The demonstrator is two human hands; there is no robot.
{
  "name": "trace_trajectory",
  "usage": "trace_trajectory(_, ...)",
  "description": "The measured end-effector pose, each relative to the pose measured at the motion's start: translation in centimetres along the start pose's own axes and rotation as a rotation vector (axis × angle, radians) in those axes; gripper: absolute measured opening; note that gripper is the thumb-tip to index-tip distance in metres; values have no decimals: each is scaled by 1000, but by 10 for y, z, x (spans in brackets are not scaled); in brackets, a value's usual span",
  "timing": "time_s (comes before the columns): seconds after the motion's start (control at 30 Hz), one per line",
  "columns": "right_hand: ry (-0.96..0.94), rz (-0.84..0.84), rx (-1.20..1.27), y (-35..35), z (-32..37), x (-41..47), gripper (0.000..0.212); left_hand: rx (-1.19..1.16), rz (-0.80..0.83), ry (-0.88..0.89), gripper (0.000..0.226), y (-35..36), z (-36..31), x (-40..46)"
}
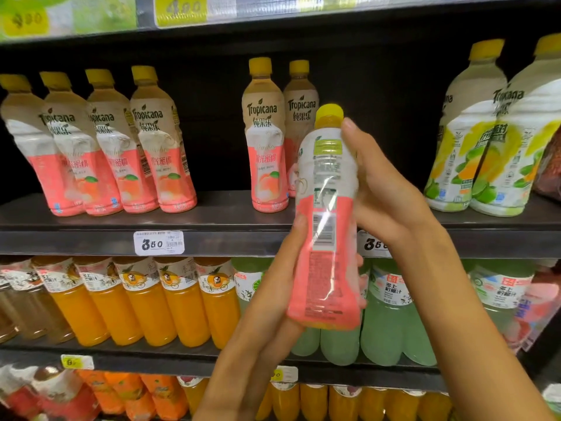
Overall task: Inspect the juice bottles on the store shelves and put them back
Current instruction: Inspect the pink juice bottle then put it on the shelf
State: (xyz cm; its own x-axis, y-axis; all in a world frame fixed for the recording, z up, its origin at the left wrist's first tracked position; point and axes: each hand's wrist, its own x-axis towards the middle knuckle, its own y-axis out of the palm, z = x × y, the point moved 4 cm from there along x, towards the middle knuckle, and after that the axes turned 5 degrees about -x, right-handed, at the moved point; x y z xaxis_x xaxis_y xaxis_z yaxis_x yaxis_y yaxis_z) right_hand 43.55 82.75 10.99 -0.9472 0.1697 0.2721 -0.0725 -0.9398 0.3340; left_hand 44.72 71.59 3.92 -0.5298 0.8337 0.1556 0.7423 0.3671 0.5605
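Peach juice bottle point(326, 220) held upright before the shelf point(212, 235), back label turned to view: inspection is judged under way.

Its lower body is cupped by the left hand point(273, 287), fingers curled behind; its neck is wrapped by the right hand point(382, 189). Next, return to the gap beside the two standing peach bottles point(279, 135) seems called for.

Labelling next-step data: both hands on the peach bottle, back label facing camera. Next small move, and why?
Probably lift the peach bottle back into the gap on the shelf: left hand holds its base, right hand its neck, and it is upright.
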Motion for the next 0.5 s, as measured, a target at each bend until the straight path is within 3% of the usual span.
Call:
trace_trajectory(0.13,138,-32,21,8,-6,-1,54,-326,85,-40,73,24,-8,0)
trace_trajectory(0.3,279,-3,185,9,-9,-9,44,-681,97,-66,56,23,-12,-8)
trace_trajectory(0.4,330,33,169,10,-12,-10,47,-751,191,-92,53,27,-17,-12)
trace_trajectory(0.5,316,6,88,7,-14,-4,46,-733,155,-96,54,29,-19,-11)
